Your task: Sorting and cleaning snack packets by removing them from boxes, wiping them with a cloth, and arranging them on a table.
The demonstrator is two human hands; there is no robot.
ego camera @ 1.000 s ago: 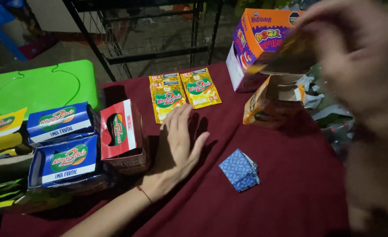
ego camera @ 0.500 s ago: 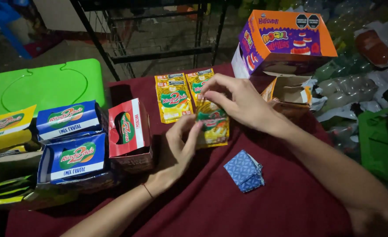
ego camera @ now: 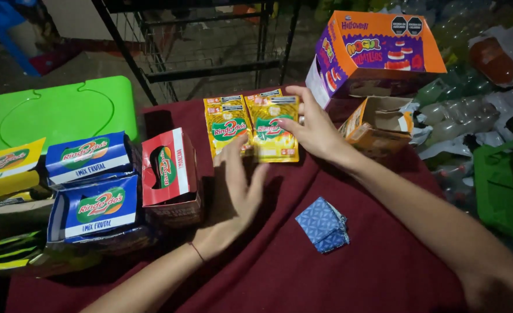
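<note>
Two yellow sachets (ego camera: 250,128) lie at twelve o'clock from the left hand (ego camera: 233,197), fingers spread; right hand (ego camera: 314,130) fingers pinch one sachet's edge.

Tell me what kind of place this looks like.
Probably a small stall or shop stockroom: yellow sachets laid out on a red cloth, display boxes of more packets, and bottles piled behind.

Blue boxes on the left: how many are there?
2. One blue box sits behind, beside the red box; the other blue box sits in front of it. More may be hidden beneath.
</note>
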